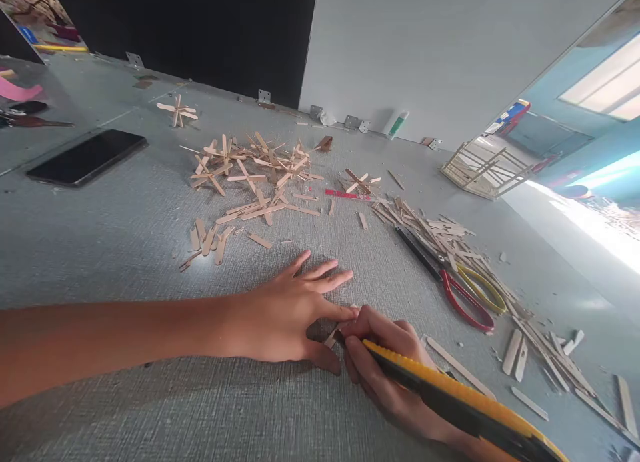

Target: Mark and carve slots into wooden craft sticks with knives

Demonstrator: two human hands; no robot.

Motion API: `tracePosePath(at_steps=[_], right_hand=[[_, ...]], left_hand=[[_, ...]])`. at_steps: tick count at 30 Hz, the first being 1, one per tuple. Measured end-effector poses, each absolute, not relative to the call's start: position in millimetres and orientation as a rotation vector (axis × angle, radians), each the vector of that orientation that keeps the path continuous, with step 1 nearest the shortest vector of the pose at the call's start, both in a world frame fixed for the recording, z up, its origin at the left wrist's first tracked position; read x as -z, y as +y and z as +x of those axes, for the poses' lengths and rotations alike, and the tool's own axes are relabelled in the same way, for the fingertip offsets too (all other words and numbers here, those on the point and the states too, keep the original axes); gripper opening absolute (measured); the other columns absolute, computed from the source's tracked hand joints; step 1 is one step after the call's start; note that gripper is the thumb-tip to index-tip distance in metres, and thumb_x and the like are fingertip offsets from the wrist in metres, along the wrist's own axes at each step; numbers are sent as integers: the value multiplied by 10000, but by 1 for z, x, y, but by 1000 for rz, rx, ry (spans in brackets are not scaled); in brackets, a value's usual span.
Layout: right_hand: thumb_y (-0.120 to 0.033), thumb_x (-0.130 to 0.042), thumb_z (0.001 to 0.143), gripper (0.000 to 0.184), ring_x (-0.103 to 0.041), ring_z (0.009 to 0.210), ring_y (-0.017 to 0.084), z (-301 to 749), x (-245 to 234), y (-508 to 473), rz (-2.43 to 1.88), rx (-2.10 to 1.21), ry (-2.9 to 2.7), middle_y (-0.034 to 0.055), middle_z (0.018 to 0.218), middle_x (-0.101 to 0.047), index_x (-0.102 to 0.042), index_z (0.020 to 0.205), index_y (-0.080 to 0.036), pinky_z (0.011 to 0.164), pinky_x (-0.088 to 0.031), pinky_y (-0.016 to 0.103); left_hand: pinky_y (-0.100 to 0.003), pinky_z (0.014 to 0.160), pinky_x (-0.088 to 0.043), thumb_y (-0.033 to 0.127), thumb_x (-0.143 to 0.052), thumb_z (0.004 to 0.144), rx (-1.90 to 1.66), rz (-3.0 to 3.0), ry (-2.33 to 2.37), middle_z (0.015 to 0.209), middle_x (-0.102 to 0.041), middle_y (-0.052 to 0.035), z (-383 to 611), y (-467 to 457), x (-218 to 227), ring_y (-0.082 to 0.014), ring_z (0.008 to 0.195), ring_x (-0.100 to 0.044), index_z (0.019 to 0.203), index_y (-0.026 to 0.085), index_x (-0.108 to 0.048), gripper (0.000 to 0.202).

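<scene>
Wooden stick (331, 337), lower centre, seems mid-cut: left hand (287, 319) pins it, fingers spread; right hand (387, 332) has fingers clamped on yellow cutter (450, 387). Next calls for steady pressure.

Here's the cutter (445, 387), near right, its ribbed yellow plastic looking matt beside smooth black! Bare, matt wood in the crossed sticks (245, 177) and the stick pile (440, 232). The scissors (442, 262) show smooth plastic handles, dark metal blades. Far left, the phone (90, 157) gleams, glossy as glass, on a tabletop (200, 409) of fine, cloth-like roughness. Dull metal hinges (264, 97), far side.
</scene>
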State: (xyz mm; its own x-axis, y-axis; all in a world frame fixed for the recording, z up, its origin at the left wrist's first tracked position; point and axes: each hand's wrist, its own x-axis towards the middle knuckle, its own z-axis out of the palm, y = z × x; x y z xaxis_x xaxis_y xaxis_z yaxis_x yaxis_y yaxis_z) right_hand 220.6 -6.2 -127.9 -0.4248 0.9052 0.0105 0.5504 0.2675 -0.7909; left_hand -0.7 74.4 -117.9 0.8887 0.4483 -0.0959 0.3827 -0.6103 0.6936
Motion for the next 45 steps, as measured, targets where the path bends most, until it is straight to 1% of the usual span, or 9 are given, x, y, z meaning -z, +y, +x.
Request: tracePosePath(at_steps=[7,14,19,25,27,30,35,40,45], right_hand=[[-312,-464,1065,276,-501,445,93,216,127,-6,-1376,-1053,-2041,-76,559,-570,-493,798,-244,503,-400,247],[-205,-464,1018,196,-455,445,85,217,126,-1,-1192,-923,-2192,-75,591,-494,-481,826,-238,461,-349,232],[-218,-436,1036,198,-464,455,78,218,124,0,-1172,-1001,-2198,-75,588,-502,-489,846,-230,489,-361,230],[-299,-397,1077,281,-453,398,81,220,126,-5,-1307,-1036,-2150,-86,516,-522,-434,805,-243,517,-374,268],[-320,-382,1086,303,-450,385,84,220,126,-5,-1294,-1077,-2105,-83,504,-525,-420,795,-247,511,-392,269],[-372,-383,1094,317,-444,352,79,220,125,-5,-1298,-1173,-1940,-75,507,-549,-424,805,-249,477,-414,255],[-362,-465,1067,237,-458,352,79,220,127,-3,-1310,-1113,-1911,-60,539,-602,-509,877,-228,408,-360,231],[-346,-465,1064,296,-471,430,96,222,125,-3,-1339,-1004,-2013,-67,519,-567,-477,788,-240,490,-387,250],[-335,-455,1065,266,-499,480,106,224,127,-6,-1332,-1014,-2098,-65,563,-592,-488,819,-241,555,-396,274]], left_hand=[[-672,1234,30,614,-663,942,-126,2318,614,1741,-115,-36,1,72,120,-363,1597,-14,1307,374,-677,437],[-672,1235,4,622,-637,958,-117,2303,621,1736,-116,-52,1,71,116,-337,1598,-7,1359,385,-648,466],[-666,1240,19,584,-681,946,-119,2290,627,1740,-102,-15,0,69,118,-335,1600,-16,1307,388,-683,411],[-558,1276,-68,646,-612,967,-131,2341,713,1729,-174,-50,-4,81,121,-332,1602,-73,1521,318,-519,650],[-535,1275,-95,687,-604,949,-97,2357,729,1733,-154,-41,-5,86,120,-334,1603,-67,1548,323,-477,712],[-553,1267,-103,701,-595,946,-64,2362,734,1737,-117,-31,-6,88,120,-333,1604,-51,1556,349,-456,718],[-596,1262,-73,727,-595,928,-156,2371,718,1734,-128,-71,-4,79,124,-365,1599,-54,1531,349,-505,717],[-703,1220,10,758,-706,818,-155,2387,680,1741,-88,-76,2,67,124,-432,1579,48,1500,405,-527,788],[-704,1217,30,748,-681,848,-139,2383,645,1747,-43,-54,2,66,123,-428,1571,87,1491,446,-519,729]])
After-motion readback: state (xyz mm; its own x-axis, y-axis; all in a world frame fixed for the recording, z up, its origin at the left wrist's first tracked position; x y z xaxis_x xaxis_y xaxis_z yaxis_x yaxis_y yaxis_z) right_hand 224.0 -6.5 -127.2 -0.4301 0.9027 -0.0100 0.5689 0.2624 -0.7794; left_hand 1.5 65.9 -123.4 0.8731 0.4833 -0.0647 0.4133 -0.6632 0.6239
